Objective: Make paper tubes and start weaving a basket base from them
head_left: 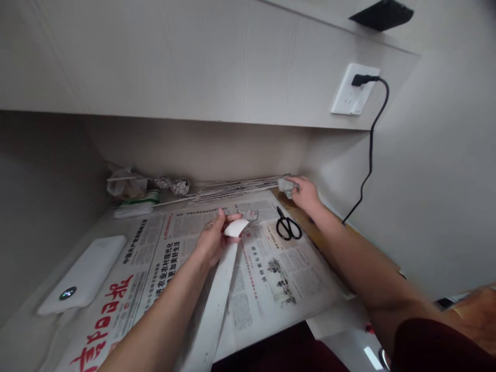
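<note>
My left hand (215, 237) is closed around a small white curved piece (236, 228), whose exact kind I cannot make out. Thin dark wiry bits (253, 219) show just beyond its fingertips. My right hand (305, 194) reaches to the back right and grips a crumpled grey cloth or tissue (285, 186). That wad sits at the right end of a bundle of thin, newspaper-patterned sticks (236, 189) along the back. Black-handled scissors (287, 227) lie between the two hands. Below my left hand, a long pale strip (217, 305) runs toward me.
Newspaper sheets (163, 263) cover the surface. At left lies a white power bank (85, 274) with a lit display. A plastic bag (126, 183) and a speckled bundle (173, 185) sit at the back left. A black cord (371, 150) hangs from the wall socket (354, 93).
</note>
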`<state>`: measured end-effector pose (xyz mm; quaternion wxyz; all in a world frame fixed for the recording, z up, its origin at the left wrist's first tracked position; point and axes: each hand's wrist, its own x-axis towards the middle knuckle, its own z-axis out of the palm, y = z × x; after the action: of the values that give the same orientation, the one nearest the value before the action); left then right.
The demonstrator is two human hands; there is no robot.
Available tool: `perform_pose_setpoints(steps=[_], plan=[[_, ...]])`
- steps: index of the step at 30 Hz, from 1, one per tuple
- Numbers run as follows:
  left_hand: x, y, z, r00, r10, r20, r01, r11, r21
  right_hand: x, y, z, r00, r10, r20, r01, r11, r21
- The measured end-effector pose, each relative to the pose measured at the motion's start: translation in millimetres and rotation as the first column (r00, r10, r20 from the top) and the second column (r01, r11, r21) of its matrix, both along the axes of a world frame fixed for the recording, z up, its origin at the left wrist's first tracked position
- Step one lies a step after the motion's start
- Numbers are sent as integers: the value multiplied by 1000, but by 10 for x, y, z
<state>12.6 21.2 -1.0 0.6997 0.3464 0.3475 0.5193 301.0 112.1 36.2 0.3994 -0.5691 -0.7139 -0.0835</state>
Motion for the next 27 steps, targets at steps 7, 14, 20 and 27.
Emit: perform_pose_setpoints(steps=[7,14,20,27], plan=[[-32,26,-64,967,-210,142,215,977,-20,318,337,-89,971,-197,136,217,965,-150],[-34,38,-151,977,-206,47,204,978,36,369,297,-289,964,-156,214,239,860,-450],[-7,49,-157,993,-114,38,114,993,18,-191,18,-219,985,-138,101,167,895,-414],[-15,77,-168,998,-39,49,38,999,18,-1169,-607,-172,702,240,-671,-662,567,-490]])
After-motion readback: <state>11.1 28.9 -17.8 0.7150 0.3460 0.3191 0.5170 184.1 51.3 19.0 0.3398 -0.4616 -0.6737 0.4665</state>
